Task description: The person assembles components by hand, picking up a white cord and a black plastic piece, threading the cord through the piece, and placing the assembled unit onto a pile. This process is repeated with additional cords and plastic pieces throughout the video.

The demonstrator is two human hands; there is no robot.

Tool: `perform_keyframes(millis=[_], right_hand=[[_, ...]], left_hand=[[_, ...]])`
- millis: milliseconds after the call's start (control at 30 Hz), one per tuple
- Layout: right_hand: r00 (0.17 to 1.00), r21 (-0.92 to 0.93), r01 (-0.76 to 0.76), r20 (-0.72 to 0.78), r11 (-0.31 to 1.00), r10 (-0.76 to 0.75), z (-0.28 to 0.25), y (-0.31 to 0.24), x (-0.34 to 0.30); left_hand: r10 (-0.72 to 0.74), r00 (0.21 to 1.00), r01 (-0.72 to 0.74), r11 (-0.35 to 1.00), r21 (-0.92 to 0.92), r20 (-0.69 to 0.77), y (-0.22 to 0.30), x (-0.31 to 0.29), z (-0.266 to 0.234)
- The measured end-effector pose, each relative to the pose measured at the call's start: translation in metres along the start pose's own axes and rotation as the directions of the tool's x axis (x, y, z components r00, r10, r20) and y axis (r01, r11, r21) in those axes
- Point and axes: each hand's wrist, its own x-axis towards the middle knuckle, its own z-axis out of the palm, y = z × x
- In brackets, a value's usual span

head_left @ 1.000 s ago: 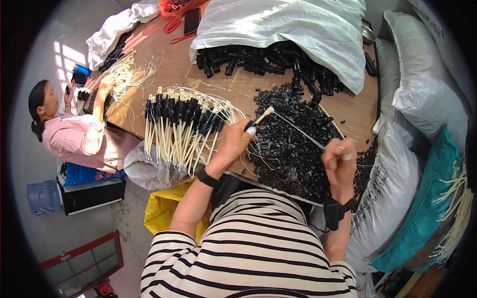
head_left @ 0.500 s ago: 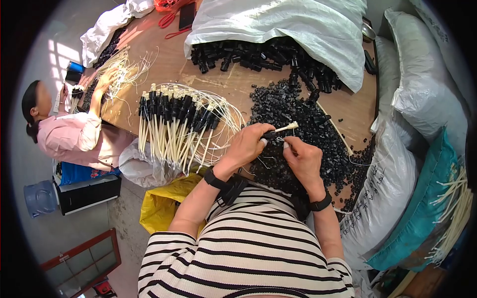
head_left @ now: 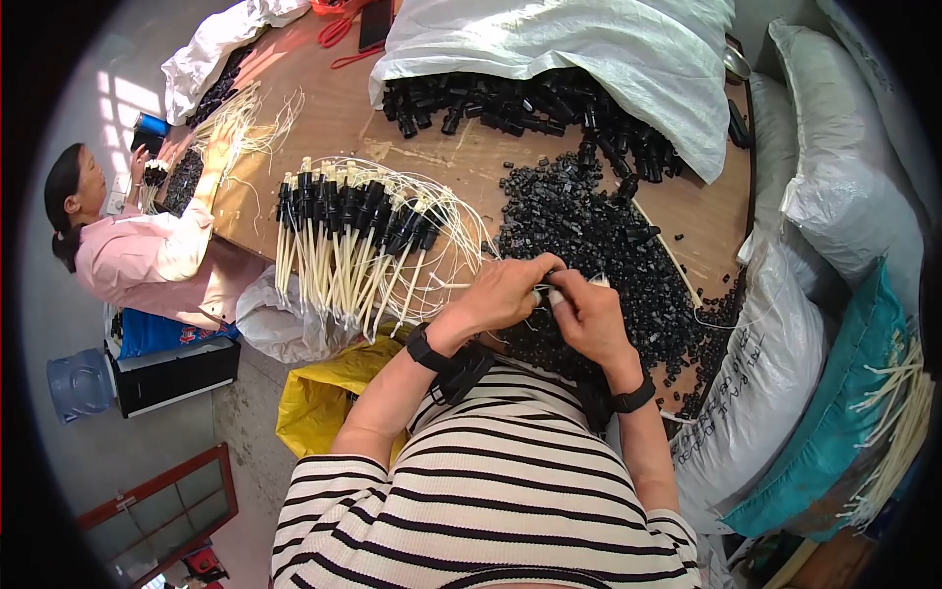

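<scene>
My left hand (head_left: 502, 293) and my right hand (head_left: 592, 319) meet above the near edge of a heap of small black plastic parts (head_left: 579, 221). Pinched in my left fingers is a cream cable with a black sleeve, mostly covered by the hands; its pale connector end (head_left: 600, 281) shows just past my right knuckles. The right fingers are closed on a thin white wire (head_left: 540, 288) by the left fingertips. To the left lies a fanned bundle of cream cables (head_left: 319, 250) with black sleeves, pale connectors and looping thin wires.
A white woven sack (head_left: 549, 49) spills black tubular fittings (head_left: 471, 106) at the back. Full sacks (head_left: 751, 393) line the right edge. Across the table at left, a co-worker in a pink shirt (head_left: 142, 260) handles similar cables. A yellow bag (head_left: 319, 407) hangs below the near left edge.
My hands have come together, the right moving left to the left fingertips. The cable's pale end, which stuck out plainly before, is now mostly covered by my right hand.
</scene>
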Motion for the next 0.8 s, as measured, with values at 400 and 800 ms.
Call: perform_keyframes(millis=[400, 800], right_hand=[[0.997, 0.051, 0.012, -0.081, 0.999, -0.008, 0.001, -0.004, 0.001], [0.941, 0.132, -0.292, -0.138, 0.947, 0.309, -0.001, 0.006, -0.001]], left_hand=[[0.483, 0.761, -0.521, 0.853, 0.036, -0.433, -0.008, 0.004, -0.005], [0.005, 0.801, 0.19, 0.946, 0.263, -0.598, -0.083, 0.083, -0.04]])
